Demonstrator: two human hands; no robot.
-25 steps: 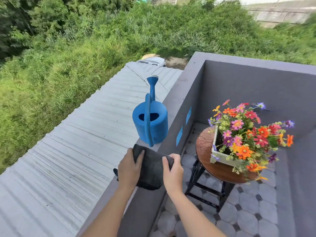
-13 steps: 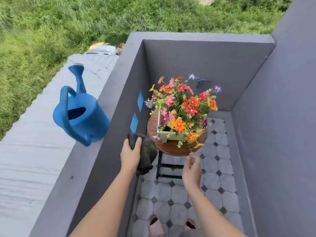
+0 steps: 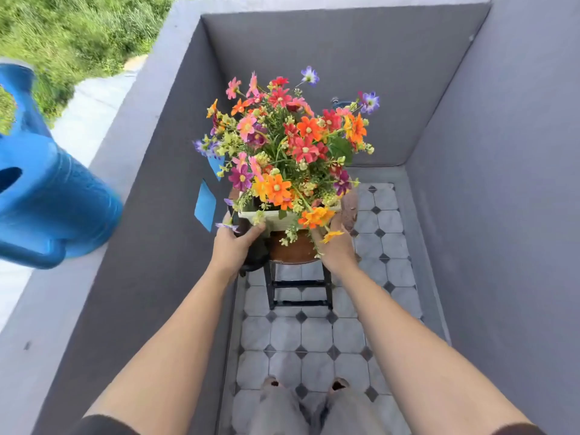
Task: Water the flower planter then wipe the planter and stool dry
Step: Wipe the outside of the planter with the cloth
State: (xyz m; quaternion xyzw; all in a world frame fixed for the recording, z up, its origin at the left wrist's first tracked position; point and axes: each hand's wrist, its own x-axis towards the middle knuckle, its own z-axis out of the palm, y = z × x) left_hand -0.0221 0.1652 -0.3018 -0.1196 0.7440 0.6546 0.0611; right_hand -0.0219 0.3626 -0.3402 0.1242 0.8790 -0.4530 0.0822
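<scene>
A white box planter (image 3: 276,216) full of orange, red, pink and purple flowers (image 3: 292,142) stands on a round brown stool (image 3: 293,250) with black legs. My left hand (image 3: 233,243) presses a dark cloth (image 3: 255,259) against the planter's near left corner, thumb on its front wall. My right hand (image 3: 335,246) grips the near right corner, its fingertips hidden under drooping blooms. A blue watering can (image 3: 53,208) sits upright on the top of the left wall, apart from both hands.
Grey walls (image 3: 470,152) close in the narrow balcony on the left, far and right sides. The floor (image 3: 314,337) has grey octagon tiles, and my feet stand just before the stool. Two blue diamond tiles (image 3: 205,204) mark the left wall. Grass lies beyond.
My view swung from the wall top down onto the planter. Both hands left the ledge and reached forward, the left carrying the cloth to the planter, the right closing on its other corner.
</scene>
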